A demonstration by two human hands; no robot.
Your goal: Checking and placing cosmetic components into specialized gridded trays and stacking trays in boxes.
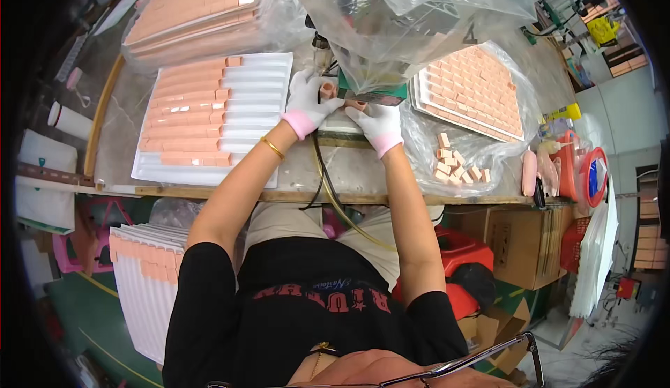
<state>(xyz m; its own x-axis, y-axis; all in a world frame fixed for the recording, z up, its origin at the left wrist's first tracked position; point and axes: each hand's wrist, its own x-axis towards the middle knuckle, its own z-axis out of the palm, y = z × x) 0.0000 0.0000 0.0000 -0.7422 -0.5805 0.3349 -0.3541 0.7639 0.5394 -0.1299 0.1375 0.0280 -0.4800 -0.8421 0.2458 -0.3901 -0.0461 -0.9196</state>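
My left hand (pixel 310 103), in a white glove with a pink cuff, closes thumb and fingers around a small peach block (pixel 326 92) with a round hole in it. My right hand (pixel 379 118) wears a matching glove, its thumb reaching toward another peach block (pixel 359 105) under the green machine head (pixel 380 95). That head hides most of the right fingers, so their grip is unclear. Both hands rest close together at the machine's base.
Left stands a white ribbed tray (pixel 257 98) with rows of peach blocks; behind it is a wrapped tray stack (pixel 199 11). Loose blocks (pixel 457 163) lie on plastic to the right, before a full tray (pixel 474 91). Clear plastic sheeting (pixel 419 18) hangs over the machine. Hoses (pixel 322 172) cross the table edge.
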